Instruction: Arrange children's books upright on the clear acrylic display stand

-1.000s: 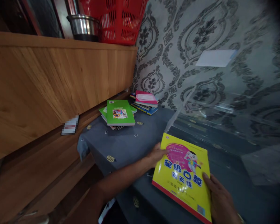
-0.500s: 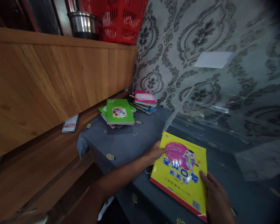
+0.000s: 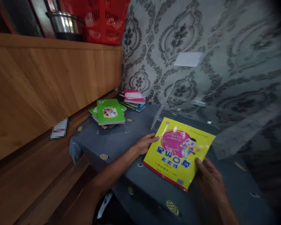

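A yellow workbook (image 3: 196, 137) with a pink oval and a cartoon child on its cover is held between my two hands, tilted above the table. My left hand (image 3: 147, 143) grips its left edge, thumb on the cover. On the opposite side, my right hand (image 3: 209, 175) pinches the right edge, thumb on top and fingers beneath. Just behind the book stands a clear plastic box (image 3: 162, 107) with a white label (image 3: 188, 59). Whether the book touches the box I cannot tell.
A stack of green books (image 3: 110, 112) lies at the table's left, and a second pile with a pink book (image 3: 134, 95) sits behind it. A grey patterned cloth (image 3: 117, 142) covers the table. Along the left runs a wooden cabinet (image 3: 61, 78) bearing a red basket (image 3: 103, 22) and metal pot (image 3: 65, 25).
Both hands have lifted the yellow workbook up and away from me, toward the clear box, and its far edge has tipped. The view has swung slightly to the right.
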`<state>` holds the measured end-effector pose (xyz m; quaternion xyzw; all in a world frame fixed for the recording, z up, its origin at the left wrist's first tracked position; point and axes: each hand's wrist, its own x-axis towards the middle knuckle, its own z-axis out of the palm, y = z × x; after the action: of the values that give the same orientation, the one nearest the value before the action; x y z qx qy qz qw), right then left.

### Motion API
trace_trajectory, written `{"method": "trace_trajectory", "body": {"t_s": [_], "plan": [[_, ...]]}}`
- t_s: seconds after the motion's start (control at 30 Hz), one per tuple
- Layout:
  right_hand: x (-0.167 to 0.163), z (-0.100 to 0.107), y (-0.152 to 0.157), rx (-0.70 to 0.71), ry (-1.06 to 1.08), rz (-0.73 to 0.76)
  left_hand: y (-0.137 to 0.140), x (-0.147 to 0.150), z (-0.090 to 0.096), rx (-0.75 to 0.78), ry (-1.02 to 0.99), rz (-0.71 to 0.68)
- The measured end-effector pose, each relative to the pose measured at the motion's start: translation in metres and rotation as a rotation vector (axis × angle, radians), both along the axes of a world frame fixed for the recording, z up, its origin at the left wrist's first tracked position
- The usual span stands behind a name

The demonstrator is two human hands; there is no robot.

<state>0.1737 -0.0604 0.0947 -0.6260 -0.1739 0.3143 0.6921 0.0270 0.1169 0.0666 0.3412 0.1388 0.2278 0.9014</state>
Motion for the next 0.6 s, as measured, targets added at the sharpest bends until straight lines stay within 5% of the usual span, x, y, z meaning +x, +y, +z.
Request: {"method": "trace_trajectory", "body": {"t_s": [0.23, 0.47, 0.6], "plan": [[0.004, 0.028, -0.012, 0.191, -0.158, 0.008, -0.005, -0.006, 0.042, 0.216, -0.079, -0.003], [0.005, 0.022, -0.034, 0.122, -0.254, 0.108, -0.020, -0.020, 0.038, 0.235, 0.046, 0.072], [0.002, 0.033, -0.041, 0.122, -0.283, 0.178, -0.020, -0.029, 0.041, 0.499, 0.198, 0.150]]}}
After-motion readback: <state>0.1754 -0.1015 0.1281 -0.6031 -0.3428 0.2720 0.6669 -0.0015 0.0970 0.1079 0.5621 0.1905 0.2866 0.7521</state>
